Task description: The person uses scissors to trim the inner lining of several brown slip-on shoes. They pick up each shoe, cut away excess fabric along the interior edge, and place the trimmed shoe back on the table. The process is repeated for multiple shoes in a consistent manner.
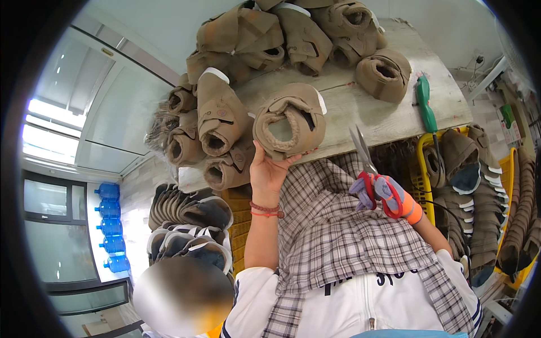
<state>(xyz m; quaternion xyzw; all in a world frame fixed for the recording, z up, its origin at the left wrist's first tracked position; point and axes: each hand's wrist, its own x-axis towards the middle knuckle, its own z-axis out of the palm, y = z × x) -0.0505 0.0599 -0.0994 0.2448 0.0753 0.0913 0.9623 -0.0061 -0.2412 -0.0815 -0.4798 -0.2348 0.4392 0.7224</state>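
My left hand (269, 176) grips a brown fleece-lined shoe upper (311, 134) from below, at the front edge of the worktable (338, 101). The upper's round opening faces me, and pale fleece rims it. In my right hand (411, 212), gloved in purple and orange, is a pair of scissors (363, 149) with red handles. Fingers pass through the handle loops, and the blades stand slightly apart, pointing up toward the table edge. A gap separates the scissors from the upper.
More brown uppers (239, 31) are heaped across the table's back and left. A green-handled tool (425, 104) with a cord lies at the right edge. Yellow baskets (421, 169) of stacked uppers stand right; further stacks (189, 211) sit left, near a person's blurred head (183, 296).
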